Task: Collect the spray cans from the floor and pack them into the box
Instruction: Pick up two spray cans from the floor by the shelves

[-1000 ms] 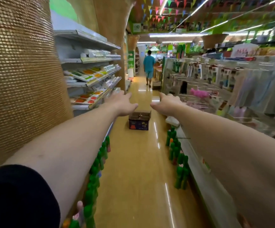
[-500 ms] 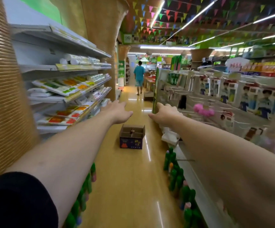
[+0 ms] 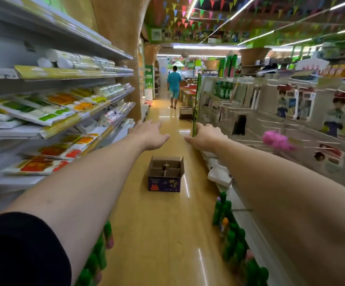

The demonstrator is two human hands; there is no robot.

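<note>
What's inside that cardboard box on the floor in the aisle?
The box holds cardboard dividers forming compartments that look empty. Its front wall hides the near compartments' bottoms.

Bright, even light from ceiling tubes [image 3: 204, 46]; white glare streaks on glossy floor [image 3: 157, 234]; shelves [image 3: 50, 124] and rack [image 3: 291, 124] at both sides smeared by motion blur, edges bowed by wide lens; box [image 3: 165, 176] mid-frame sharp.

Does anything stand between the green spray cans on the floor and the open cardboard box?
Nothing visible does: bare glossy floor separates the green spray cans at both aisle edges from the open divided cardboard box mid-aisle.
</note>
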